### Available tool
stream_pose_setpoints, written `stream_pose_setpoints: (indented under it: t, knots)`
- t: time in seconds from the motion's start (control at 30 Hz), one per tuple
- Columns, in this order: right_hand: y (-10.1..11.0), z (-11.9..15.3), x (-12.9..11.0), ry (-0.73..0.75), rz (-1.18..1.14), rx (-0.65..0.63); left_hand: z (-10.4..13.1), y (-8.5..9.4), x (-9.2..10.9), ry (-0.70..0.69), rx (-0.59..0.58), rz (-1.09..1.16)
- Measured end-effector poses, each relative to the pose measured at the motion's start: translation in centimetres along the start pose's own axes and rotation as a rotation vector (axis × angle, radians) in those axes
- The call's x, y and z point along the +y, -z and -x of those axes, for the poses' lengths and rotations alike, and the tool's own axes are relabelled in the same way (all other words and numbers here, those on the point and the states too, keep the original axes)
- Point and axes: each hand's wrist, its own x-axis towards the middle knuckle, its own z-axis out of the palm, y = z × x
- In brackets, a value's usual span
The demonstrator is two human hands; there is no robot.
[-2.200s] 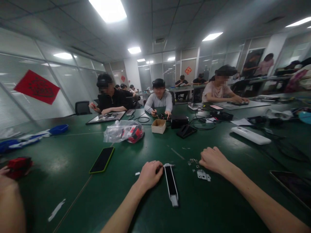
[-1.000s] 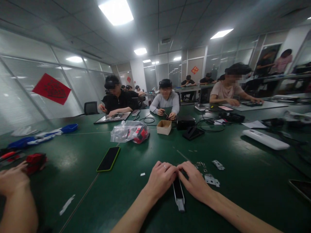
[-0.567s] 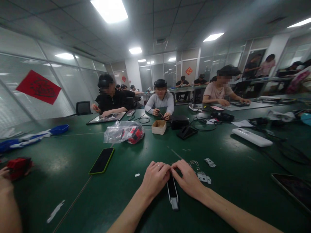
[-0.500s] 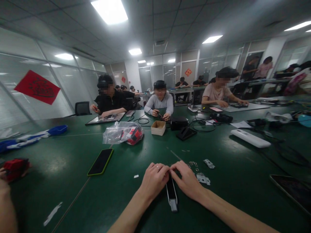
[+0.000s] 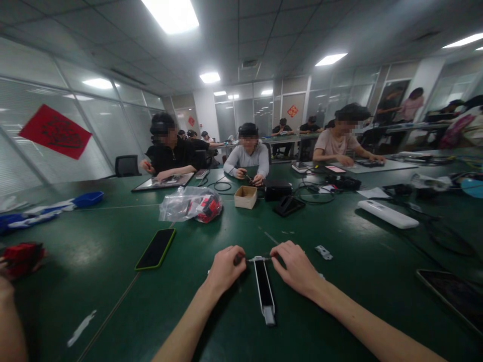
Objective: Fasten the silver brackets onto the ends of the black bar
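A narrow white-framed device with a dark face point(image 5: 265, 286) lies on the green table, its grey end toward me. At its far end a thin crosspiece point(image 5: 258, 259) sticks out to both sides. My left hand point(image 5: 227, 266) is at the left tip of this crosspiece, fingers curled together; what they pinch is too small to make out. My right hand point(image 5: 294, 264) is at the right tip, thumb and fingers bent close to it; any contact is unclear. A small metal bracket point(image 5: 323, 252) lies beyond my right hand.
A green-edged phone point(image 5: 156, 249) lies to the left, with a plastic bag of red parts point(image 5: 191, 205) behind it. An open box point(image 5: 245, 197) stands ahead. To the right are a white device point(image 5: 388, 213) and a dark tablet point(image 5: 453, 296). Several people sit around.
My hands have moved apart from the device's far end, left hand leftward and right hand slightly right, uncovering the crosspiece. The small rings and one bracket are now mostly hidden by my right hand.
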Motion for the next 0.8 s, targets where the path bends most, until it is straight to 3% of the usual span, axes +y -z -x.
stream_pose_setpoints:
  t: [0.3, 0.8]
  knots:
    - [-0.19, 0.12, -0.32, 0.015, 0.063, -0.095, 0.04, -0.18, -0.01, 0.019, -0.09, 0.172]
    - [-0.07, 0.01, -0.14, 0.04, 0.093, -0.085, 0.16, -0.46, -0.41, 0.008, -0.069, 0.149]
